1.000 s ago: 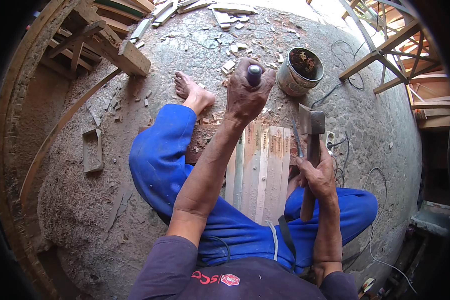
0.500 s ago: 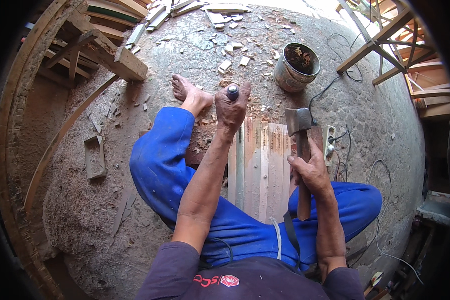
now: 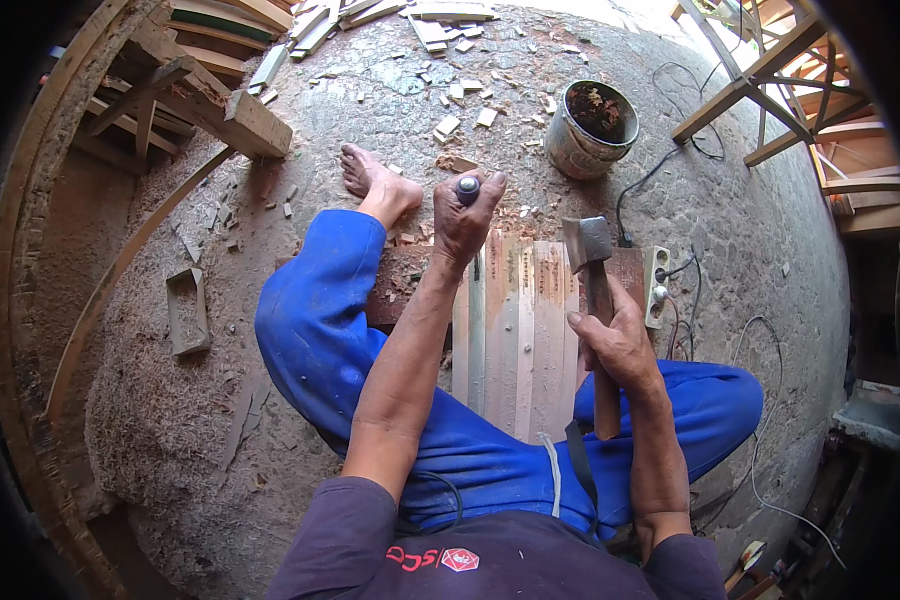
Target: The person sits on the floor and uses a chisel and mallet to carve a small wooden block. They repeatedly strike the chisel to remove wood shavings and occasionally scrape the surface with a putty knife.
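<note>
My left hand [image 3: 460, 222] is closed around the upright dark handle of a chisel [image 3: 468, 186]; its metal-capped end faces up, and the blade is hidden below the fist. That fist is over the far left end of several pale wooden strips [image 3: 510, 350], laid side by side with marks near their far ends. My right hand [image 3: 622, 345] grips the wooden handle of a hammer [image 3: 600, 300]. Its blocky metal head is raised over the strips' far right corner, apart from the chisel. Under the strips lies a reddish-brown wooden beam [image 3: 402, 285].
A bucket [image 3: 592, 135] of shavings stands beyond the strips. A white power strip [image 3: 656, 288] with plugged cords lies right of the beam. Wood offcuts [image 3: 448, 125] and shavings litter the floor. Wooden frames rise at far left and far right. My bare foot [image 3: 378, 185] is beside my left hand.
The hammer head has shifted slightly left, toward the chisel, and tilted a little. My left hand stays nearly in place, still around the chisel handle.
</note>
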The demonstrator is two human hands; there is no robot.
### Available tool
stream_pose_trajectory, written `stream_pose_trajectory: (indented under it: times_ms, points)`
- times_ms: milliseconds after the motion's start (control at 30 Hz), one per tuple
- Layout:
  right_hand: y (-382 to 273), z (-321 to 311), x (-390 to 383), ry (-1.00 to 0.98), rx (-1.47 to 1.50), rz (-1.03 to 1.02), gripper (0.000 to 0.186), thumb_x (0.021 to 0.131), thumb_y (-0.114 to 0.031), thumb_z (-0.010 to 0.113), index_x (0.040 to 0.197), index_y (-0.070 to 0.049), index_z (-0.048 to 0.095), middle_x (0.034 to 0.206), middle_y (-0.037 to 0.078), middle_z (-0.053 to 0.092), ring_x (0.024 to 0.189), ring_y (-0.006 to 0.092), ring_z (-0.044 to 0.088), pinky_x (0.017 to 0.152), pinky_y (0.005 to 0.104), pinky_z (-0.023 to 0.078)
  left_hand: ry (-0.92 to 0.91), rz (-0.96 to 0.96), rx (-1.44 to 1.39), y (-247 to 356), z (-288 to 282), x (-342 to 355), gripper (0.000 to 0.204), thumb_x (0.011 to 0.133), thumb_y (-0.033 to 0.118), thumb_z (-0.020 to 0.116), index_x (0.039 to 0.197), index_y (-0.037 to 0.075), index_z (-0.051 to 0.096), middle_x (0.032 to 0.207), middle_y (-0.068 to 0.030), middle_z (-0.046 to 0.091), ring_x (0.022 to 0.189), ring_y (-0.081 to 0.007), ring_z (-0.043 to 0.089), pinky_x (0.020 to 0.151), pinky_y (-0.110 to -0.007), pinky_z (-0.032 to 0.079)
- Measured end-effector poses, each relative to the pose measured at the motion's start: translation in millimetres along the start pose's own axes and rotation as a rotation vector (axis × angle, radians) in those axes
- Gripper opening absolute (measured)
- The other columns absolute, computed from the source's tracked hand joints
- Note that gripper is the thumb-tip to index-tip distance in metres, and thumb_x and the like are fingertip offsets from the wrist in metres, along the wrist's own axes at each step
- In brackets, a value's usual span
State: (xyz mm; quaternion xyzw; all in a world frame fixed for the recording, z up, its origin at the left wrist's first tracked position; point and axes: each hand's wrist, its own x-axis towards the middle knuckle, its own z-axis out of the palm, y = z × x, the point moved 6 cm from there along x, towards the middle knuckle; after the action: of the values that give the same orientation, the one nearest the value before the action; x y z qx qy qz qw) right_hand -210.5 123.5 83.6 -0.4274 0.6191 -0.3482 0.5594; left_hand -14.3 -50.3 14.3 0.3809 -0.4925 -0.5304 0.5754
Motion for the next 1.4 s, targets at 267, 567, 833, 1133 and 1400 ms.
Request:
stream_pose_trajectory:
  times_ms: [267, 567, 833, 1133, 1400]
  points:
    - [-2.0, 1.7, 2.2, -0.028, -0.076, 0.009, 0.06, 0.091, -0.01, 0.069, 0.144, 0.002, 0.045, 0.081, 0.005, 0.065, 0.061, 0.0118, 0.061, 0.054, 0.0293, 0.052, 0.066, 0.058, -0.008, -0.8, -4.0, -0.9, 0.039, 0.093, 0.013, 0.071, 0.061, 0.008, 0.049, 0.057, 0.0061, 0.044, 0.055, -0.0036, 0.038, 0.048, -0.028, 0.03]
    - [-113.5, 30.4, 14.4, 0.02, -0.624, -0.558, 0.056, 0.09, -0.012, 0.07, 0.141, -0.005, 0.049, 0.106, 0.025, 0.07, 0.097, 0.0433, 0.071, 0.08, 0.045, 0.056, 0.103, 0.236, 0.111, -21.9, -8.4, -12.0, 0.029, 0.087, 0.005, 0.068, 0.065, 0.005, 0.049, 0.061, 0.0062, 0.046, 0.06, -0.0026, 0.041, 0.051, -0.027, 0.034]
    - [-129.1, 29.0, 5.8, 0.083, -0.567, -0.674, 0.059, 0.087, -0.01, 0.074, 0.141, -0.006, 0.051, 0.097, 0.016, 0.072, 0.084, 0.024, 0.073, 0.076, 0.0354, 0.056, 0.103, 0.197, 0.071, 3.3, -11.0, -5.9, 0.034, 0.09, 0.005, 0.067, 0.061, 0.009, 0.05, 0.057, 0.0077, 0.048, 0.054, -0.0022, 0.042, 0.048, -0.026, 0.033]
    - [-98.3, 33.2, 25.2, 0.009, -0.581, -0.554, 0.056, 0.09, -0.012, 0.07, 0.14, -0.005, 0.047, 0.094, 0.025, 0.07, 0.085, 0.0412, 0.073, 0.073, 0.0468, 0.056, 0.119, 0.08, -0.129, -4.4, -9.5, -2.4, 0.036, 0.089, 0.004, 0.069, 0.06, 0.007, 0.048, 0.059, 0.0082, 0.046, 0.058, -0.0015, 0.041, 0.05, -0.027, 0.032]
    - [-120.4, 69.0, 65.7, -0.181, -1.418, -0.429, 0.041, 0.091, -0.004, 0.058, 0.129, -0.008, 0.045, 0.092, 0.024, 0.069, 0.083, 0.0443, 0.07, 0.071, 0.055, 0.056, 0.179, 0.386, 0.262, -6.3, -5.7, -18.0, 0.019, 0.095, 0.024, 0.068, 0.096, 0.004, 0.067, 0.089, -0.0079, 0.07, 0.082, -0.0225, 0.067, 0.071, -0.038, 0.051]
